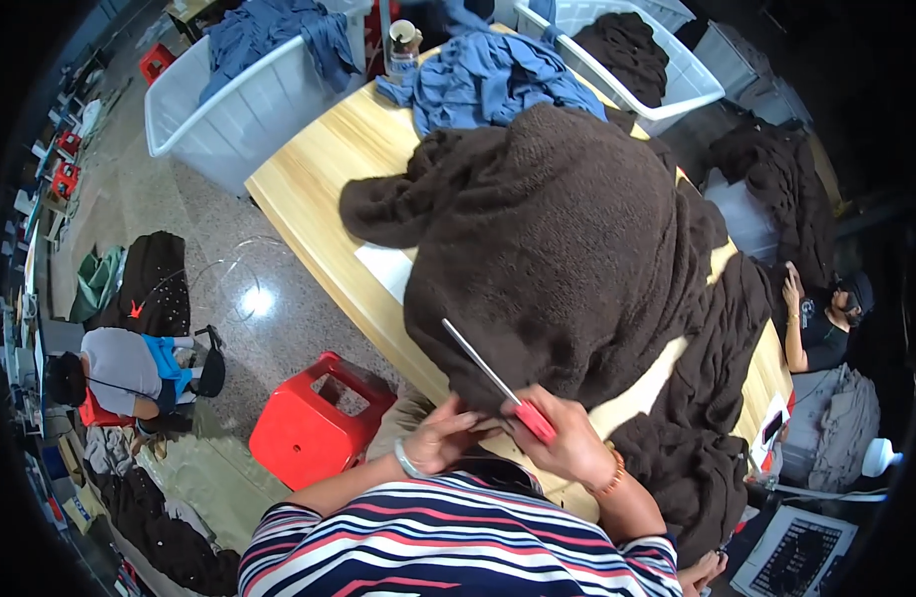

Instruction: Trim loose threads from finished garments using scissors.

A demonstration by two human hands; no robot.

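Observation:
A large heap of dark brown fleecy cloth (567,229) covers much of the light wooden table (314,194) in front of me. My right hand (567,438) is closed round the red handle of a slim tool with a long, straight metal shaft (478,358). The shaft points up and left across the near side of the cloth. Whether it is a screwdriver or a blade, I cannot tell. My left hand (440,438) is beside the right one at the table's near edge, close to the cloth's lower edge. Its fingers are loosely apart, with nothing visible in them.
A red plastic stool (324,418) stands left of the table. Blue cloth (498,75) lies at the table's far end. White bins (229,129) stand beyond. One person (125,363) sits at left, another (826,318) at right. A phone (773,426) lies on the right edge.

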